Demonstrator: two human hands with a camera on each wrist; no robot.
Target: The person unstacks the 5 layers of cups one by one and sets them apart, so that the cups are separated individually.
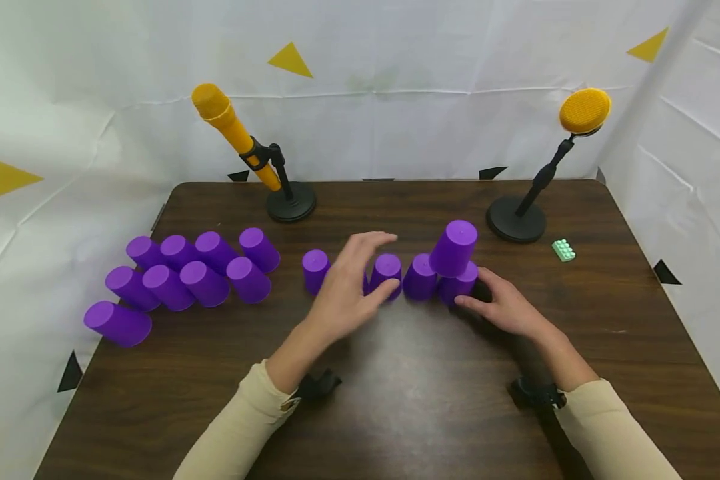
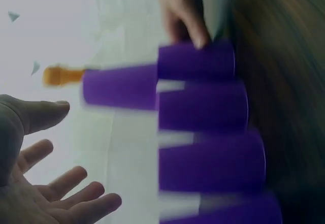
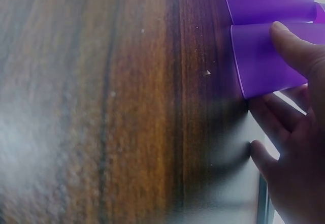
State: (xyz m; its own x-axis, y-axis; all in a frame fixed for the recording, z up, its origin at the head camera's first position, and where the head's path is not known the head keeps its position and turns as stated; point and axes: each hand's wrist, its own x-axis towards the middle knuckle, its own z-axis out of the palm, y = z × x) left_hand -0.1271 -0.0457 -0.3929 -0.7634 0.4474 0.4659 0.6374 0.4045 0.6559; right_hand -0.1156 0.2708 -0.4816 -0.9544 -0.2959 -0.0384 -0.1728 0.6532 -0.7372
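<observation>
The upper purple cup (image 1: 454, 248) stands upside down upon two lower cups (image 1: 421, 279). The right hand (image 1: 507, 303) holds the end cup (image 1: 458, 288) with thumb and fingers; the left hand (image 1: 351, 287), wide, is above the surface (image 1: 408, 387).

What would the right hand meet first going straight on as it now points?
Probably the bottom row's rightmost purple cup: the right hand points at it, and the thumb appears to touch it.
</observation>
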